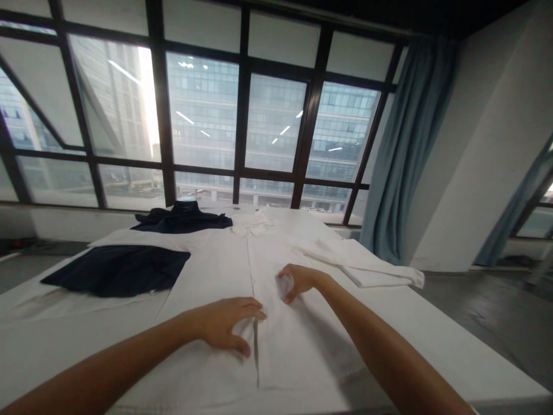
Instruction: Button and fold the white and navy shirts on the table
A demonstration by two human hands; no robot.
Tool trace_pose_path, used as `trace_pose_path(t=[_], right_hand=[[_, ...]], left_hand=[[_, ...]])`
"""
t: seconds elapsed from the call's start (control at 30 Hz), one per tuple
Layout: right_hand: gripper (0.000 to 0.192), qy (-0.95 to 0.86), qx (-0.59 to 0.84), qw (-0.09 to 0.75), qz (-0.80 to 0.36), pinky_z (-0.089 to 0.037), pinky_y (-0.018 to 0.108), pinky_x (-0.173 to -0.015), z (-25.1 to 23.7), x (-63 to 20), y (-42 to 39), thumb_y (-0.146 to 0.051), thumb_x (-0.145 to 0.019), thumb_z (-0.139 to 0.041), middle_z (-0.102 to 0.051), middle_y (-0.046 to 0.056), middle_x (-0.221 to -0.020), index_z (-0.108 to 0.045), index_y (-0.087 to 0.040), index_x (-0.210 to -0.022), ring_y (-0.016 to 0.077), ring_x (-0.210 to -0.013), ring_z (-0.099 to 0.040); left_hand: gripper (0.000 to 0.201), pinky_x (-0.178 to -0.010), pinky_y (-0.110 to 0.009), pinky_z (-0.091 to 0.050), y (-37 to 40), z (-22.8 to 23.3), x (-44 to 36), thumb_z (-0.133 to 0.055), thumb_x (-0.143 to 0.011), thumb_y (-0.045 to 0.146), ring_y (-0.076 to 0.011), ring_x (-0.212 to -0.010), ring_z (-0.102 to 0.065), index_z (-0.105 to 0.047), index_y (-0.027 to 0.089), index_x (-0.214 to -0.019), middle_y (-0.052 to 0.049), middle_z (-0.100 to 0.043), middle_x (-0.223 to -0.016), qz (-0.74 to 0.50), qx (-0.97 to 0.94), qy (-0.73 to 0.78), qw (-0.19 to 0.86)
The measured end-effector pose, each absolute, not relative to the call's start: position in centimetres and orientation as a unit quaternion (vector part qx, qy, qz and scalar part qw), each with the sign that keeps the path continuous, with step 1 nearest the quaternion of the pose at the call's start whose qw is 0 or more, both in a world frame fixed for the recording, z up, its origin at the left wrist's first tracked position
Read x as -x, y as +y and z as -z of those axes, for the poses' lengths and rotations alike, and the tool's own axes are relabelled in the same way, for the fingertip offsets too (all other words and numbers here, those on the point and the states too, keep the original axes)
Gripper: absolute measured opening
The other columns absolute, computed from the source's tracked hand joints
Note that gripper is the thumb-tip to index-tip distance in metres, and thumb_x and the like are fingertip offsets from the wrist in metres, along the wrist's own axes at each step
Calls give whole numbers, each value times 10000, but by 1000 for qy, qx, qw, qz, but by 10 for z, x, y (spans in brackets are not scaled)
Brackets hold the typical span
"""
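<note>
white shirt (224, 271) flat on worktop (432, 334), placket closed, sleeves unfolded. left hand (224, 328) spread, pressing; right hand (296, 281) seemingly pinching fabric. navy garment (116, 270) at 10 o'clock.

Just the one head cam here, it sat at the person's head height and looked forward and slightly down along both forearms, close over the white surface (432, 340), with the big window (242, 115) straight ahead and a blue curtain (406, 150) off right

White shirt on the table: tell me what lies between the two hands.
Only the white shirt itself: its front placket seam runs between the left hand and right hand, head view.
</note>
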State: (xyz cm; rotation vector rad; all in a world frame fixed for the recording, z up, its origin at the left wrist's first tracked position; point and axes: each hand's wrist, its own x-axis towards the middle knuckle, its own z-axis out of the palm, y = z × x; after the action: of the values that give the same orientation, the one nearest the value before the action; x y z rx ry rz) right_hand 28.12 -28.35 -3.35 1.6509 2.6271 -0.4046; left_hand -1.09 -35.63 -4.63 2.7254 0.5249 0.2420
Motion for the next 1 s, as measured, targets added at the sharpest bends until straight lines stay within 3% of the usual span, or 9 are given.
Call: trace_pose_path(t=[0.13, 0.27, 0.4, 0.63, 0.7, 0.8, 0.9, 1.0], right_hand=[[910, 825, -551, 20, 122, -430, 373, -952, 25, -272, -279, -563, -425, -826, -605, 138, -1247, -631, -197, -1234, 334, -1106, -579], [828, 813, -569, 12, 122, -453, 360, -900, 22, -264, -271, -540, -460, -824, -650, 128, -1176, -653, -202, -1197, 316, -1051, -609], [737, 811, -574, 17, 109, -478, 331, -828, 22, -259, -265, -514, -589, -776, -676, 134, -1119, -631, -167, -1223, 282, -974, -644], [598, 817, -566, 10, 109, -478, 287, -801, 28, -267, -260, -440, -673, -735, -674, 108, -1144, -644, -177, -1203, 245, -951, -656], [585, 815, -567, -1, 119, -481, 281, -778, 28, -269, -258, -427, -661, -747, -688, 101, -1110, -656, -183, -1185, 238, -912, -666], [598, 811, -571, 8, 124, -482, 284, -769, 24, -270, -255, -431, -659, -749, -704, 100, -1065, -651, -178, -1192, 240, -895, -669], [623, 808, -577, 40, 110, -483, 298, -792, 20, -265, -253, -466, -695, -717, -698, 113, -1078, -624, -160, -1230, 250, -926, -661], [609, 826, -560, 30, 59, -457, 320, -886, 21, -257, -250, -498, -759, -652, -652, 137, -1179, -601, -146, -1254, 270, -1052, -617]], left_hand=[[369, -855, -312, -439, -364, 43, -6, -644, -790, 537, -218, -971, -565, -679, 272, -1044, -67, -595, -1075, -129, -973, 133, 138], [192, -750, -273, -429, -365, 57, -17, -587, -874, 401, -177, -826, -571, -687, 245, -926, -38, -611, -885, -103, -986, 98, 90], [209, -738, -270, -429, -364, 59, -19, -493, -927, 325, -175, -813, -573, -652, 203, -869, -50, -626, -843, -121, -985, 85, 89], [335, -645, -228, -420, -358, 33, -16, -492, -912, 415, -120, -681, -532, -642, 153, -766, -36, -609, -758, -211, -924, 139, 289], [370, -617, -220, -421, -357, 31, -15, -500, -902, 452, -113, -655, -528, -653, 150, -750, -28, -612, -732, -188, -912, 153, 332], [407, -625, -229, -466, -355, 27, -13, -493, -899, 499, -121, -629, -573, -695, 159, -803, -27, -650, -701, -50, -897, 136, 418], [422, -743, -276, -510, -353, 25, -13, -470, -909, 512, -162, -750, -650, -710, 171, -972, -61, -714, -822, -33, -906, 136, 400], [488, -1031, -393, -395, -355, 32, -14, -447, -919, 509, -244, -1182, -545, -581, 193, -1265, -120, -610, -1267, -146, -944, 170, 242]])
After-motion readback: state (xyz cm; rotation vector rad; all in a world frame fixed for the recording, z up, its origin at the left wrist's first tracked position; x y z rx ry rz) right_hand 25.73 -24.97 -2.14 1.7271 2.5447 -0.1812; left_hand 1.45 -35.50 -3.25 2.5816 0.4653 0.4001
